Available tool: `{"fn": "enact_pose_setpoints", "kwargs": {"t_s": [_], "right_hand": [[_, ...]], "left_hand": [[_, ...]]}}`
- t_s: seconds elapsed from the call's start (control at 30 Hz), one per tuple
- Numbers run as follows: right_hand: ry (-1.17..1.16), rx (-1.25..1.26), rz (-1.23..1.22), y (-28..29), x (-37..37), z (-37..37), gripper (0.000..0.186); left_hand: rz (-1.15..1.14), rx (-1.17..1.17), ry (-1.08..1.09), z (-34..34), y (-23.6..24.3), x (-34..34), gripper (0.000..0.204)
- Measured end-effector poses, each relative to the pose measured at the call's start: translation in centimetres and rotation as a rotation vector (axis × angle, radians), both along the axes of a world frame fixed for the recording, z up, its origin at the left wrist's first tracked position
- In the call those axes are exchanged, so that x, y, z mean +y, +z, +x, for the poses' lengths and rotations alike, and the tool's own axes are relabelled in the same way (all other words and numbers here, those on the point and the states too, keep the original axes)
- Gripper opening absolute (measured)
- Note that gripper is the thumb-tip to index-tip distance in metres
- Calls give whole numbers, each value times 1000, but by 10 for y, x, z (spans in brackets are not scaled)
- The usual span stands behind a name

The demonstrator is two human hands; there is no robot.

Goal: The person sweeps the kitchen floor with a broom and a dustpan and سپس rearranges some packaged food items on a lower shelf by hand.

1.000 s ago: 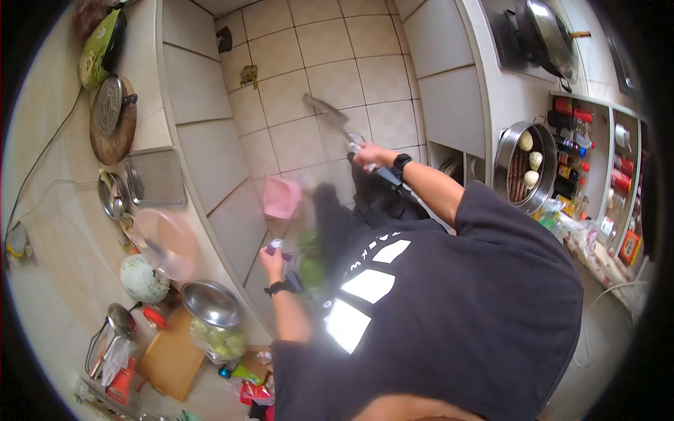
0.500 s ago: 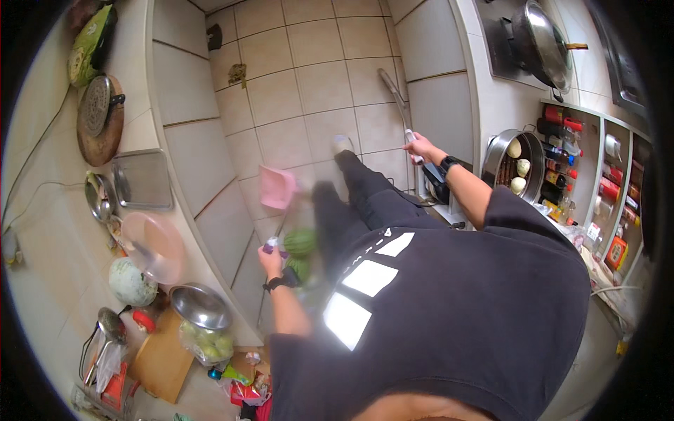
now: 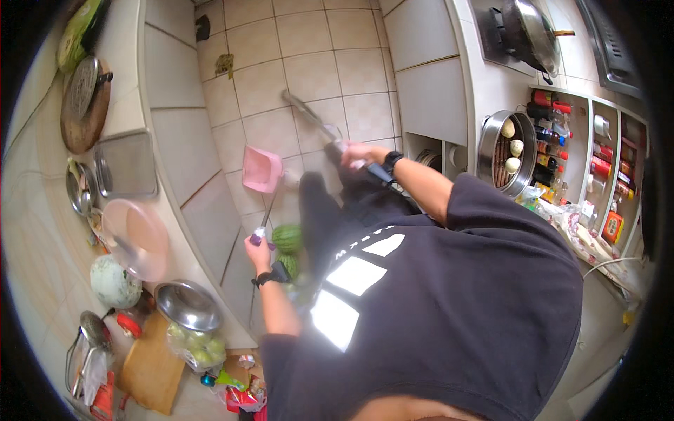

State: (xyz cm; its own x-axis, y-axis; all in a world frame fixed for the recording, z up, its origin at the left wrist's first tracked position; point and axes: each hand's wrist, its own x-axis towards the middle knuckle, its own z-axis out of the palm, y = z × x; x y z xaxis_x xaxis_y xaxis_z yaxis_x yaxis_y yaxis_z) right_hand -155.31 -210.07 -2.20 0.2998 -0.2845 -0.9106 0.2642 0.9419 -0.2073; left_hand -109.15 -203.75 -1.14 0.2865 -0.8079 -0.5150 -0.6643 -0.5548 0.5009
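Note:
My left hand [image 3: 260, 254] is closed round the upper end of a dustpan's thin handle. The pink dustpan [image 3: 260, 170] rests low over the tiled floor, beside the left cabinets. My right hand [image 3: 365, 156] grips the pale handle of a broom [image 3: 309, 112], whose slim grey head reaches out over the middle of the tiles, far of the dustpan. Its bristles are too blurred to make out. Between my left hand and my legs lie green striped watermelons [image 3: 286, 238]. A small greenish-brown clump [image 3: 224, 64] lies farther off on the floor.
Cabinets [image 3: 184, 151] bound the floor on the left, and more cabinets [image 3: 433, 91] on the right. The left counter bears a pink basin [image 3: 135, 240] and a metal bowl [image 3: 188, 306]. At right are a steel pot [image 3: 484, 151], a lidded wok [image 3: 530, 42] and shelved bottles.
My right hand has moved left, and the broom's head has swung from the right cabinets to mid-floor. The dustpan and my left hand have shifted slightly left in view.

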Motion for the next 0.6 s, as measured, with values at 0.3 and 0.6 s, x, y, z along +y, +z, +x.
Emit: {"fn": "enact_pose_setpoints", "kwargs": {"t_s": [0.3,0.6], "right_hand": [[-244,-42,-7,92,-11,-12,70],[-536,194,288,-30,27,-86,23]], "left_hand": [[57,6,47,23,-19,4,36],[0,44,240,36,-28,60,31]]}}
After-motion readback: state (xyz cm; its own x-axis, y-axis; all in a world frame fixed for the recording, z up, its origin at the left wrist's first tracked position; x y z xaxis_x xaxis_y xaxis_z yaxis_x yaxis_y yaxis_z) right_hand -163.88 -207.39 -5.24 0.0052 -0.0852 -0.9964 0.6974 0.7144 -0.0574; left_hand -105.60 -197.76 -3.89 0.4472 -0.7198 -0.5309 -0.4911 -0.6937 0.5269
